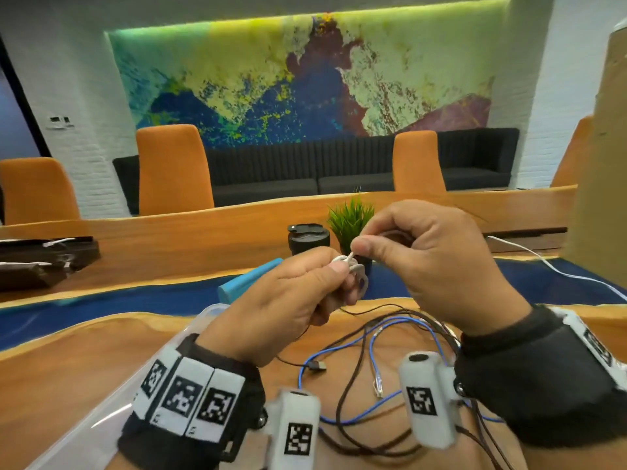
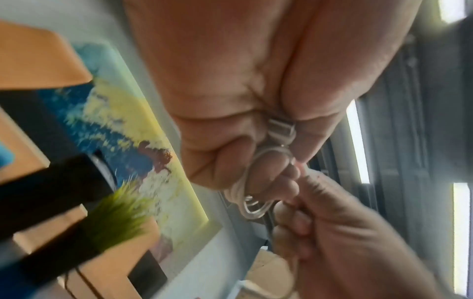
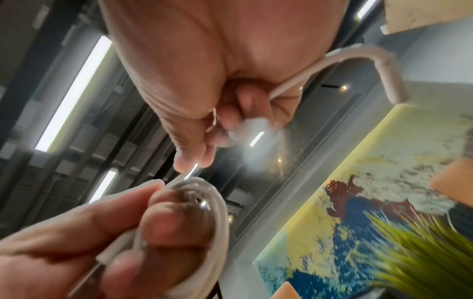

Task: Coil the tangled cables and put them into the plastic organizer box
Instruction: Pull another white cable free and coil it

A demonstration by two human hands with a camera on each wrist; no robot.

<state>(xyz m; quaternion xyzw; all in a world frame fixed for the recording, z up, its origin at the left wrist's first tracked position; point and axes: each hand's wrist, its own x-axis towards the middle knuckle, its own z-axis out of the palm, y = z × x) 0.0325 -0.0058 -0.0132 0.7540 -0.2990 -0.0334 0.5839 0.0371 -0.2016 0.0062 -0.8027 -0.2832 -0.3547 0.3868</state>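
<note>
Above the table my left hand (image 1: 307, 293) grips a small coil of white cable (image 1: 353, 266), its loops wound around the curled fingers. In the left wrist view the coil (image 2: 252, 202) shows between both hands; in the right wrist view the white coil (image 3: 217, 212) circles the left fingers. My right hand (image 1: 400, 245) pinches the cable's free end between thumb and forefinger just above the coil; a loop of white cable (image 3: 384, 66) arcs past that palm. A clear plastic organizer box (image 1: 112, 401) lies at the lower left, partly hidden by my left wrist.
Tangled blue (image 1: 373, 340), black and brown (image 1: 353, 435) cables lie on the wooden table under my hands. A blue lid (image 1: 247, 279), a black cup (image 1: 307, 237) and a small green plant (image 1: 351, 218) stand behind. Another white cable (image 1: 556, 269) trails right. Cardboard (image 1: 600, 164) stands at far right.
</note>
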